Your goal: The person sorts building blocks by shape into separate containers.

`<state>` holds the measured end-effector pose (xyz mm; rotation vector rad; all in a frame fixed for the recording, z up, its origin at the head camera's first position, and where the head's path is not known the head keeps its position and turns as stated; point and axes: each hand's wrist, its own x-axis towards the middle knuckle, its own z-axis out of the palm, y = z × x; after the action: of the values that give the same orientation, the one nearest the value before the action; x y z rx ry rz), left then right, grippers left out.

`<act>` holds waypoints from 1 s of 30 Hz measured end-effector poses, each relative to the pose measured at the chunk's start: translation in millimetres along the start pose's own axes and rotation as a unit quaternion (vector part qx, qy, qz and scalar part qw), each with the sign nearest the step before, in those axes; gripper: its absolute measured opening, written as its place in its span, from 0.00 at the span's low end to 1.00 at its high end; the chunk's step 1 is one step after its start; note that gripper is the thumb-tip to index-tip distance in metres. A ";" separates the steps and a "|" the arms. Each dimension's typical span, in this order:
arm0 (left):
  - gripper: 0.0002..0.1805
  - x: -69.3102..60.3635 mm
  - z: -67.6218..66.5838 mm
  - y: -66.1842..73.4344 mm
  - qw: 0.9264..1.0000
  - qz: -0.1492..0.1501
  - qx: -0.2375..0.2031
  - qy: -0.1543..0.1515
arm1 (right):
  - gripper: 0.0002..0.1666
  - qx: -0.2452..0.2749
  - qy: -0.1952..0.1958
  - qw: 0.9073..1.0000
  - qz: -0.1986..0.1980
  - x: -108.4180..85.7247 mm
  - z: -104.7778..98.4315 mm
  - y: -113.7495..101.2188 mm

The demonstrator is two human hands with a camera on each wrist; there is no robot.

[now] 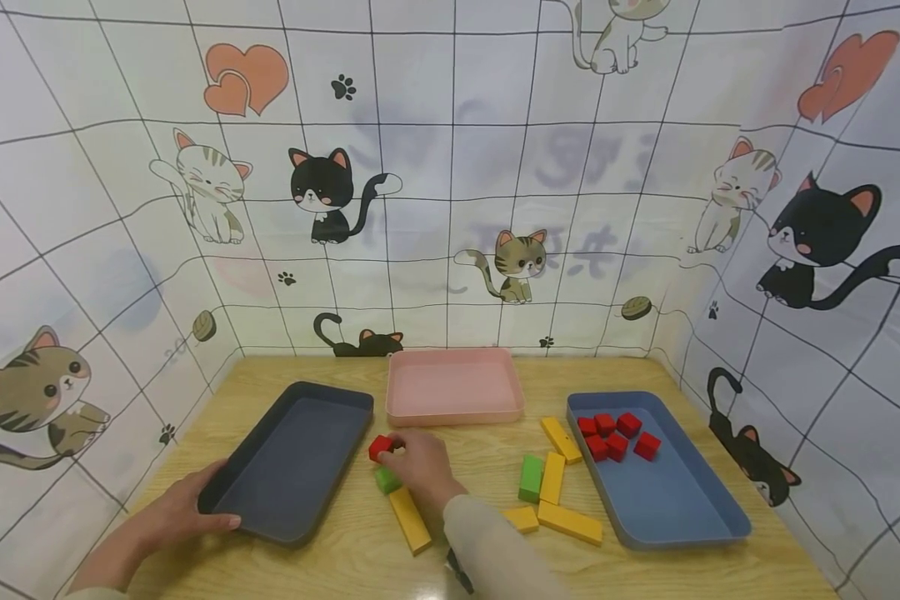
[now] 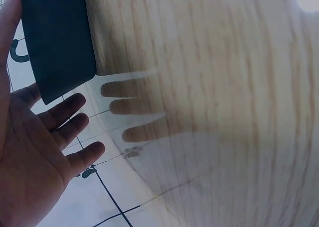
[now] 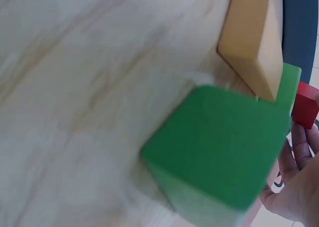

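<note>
My left hand (image 1: 168, 517) grips the near left corner of a dark grey tray (image 1: 292, 467), thumb on the near side. In the left wrist view the hand (image 2: 40, 142) has several fingers extended below the tray (image 2: 60, 38). My right hand (image 1: 423, 471) pinches a red cube (image 1: 380, 448) between thumb and fingers, just right of the tray. Right below the cube are a green block (image 1: 387, 479) and a yellow block (image 1: 409, 521) in a line. In the right wrist view the hand (image 3: 299, 182) holds the red cube (image 3: 305, 105) beyond a green block (image 3: 286, 87).
A pink tray (image 1: 455, 387) stands at the back middle. At the right, a blue tray (image 1: 675, 492) holds several red cubes (image 1: 647, 446). Left of it lie several yellow blocks (image 1: 570, 522) and a green block (image 1: 530, 477). A patterned cloth surrounds the table.
</note>
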<state>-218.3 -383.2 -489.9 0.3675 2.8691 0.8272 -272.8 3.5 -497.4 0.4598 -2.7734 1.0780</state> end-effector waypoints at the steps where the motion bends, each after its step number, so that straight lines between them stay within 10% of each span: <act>1: 0.56 0.0 0.0 -0.1 1.000 0.002 -0.001 0.001 | 0.12 0.005 0.002 1.000 0.001 -0.1 -2.8 0.3; 12: 0.56 -1.1 -0.3 -0.7 1.000 0.007 0.004 0.003 | 0.12 0.073 -0.002 0.996 0.041 -5.8 -40.4 18.1; 30: 0.57 0.6 0.3 -0.2 1.000 0.002 0.006 0.002 | 0.22 0.080 0.096 0.978 0.165 -29.7 -122.9 81.8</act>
<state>-218.9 -383.0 -490.3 0.3730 2.8796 0.8118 -270.2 150.8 -465.8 -0.0950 -2.6589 1.3399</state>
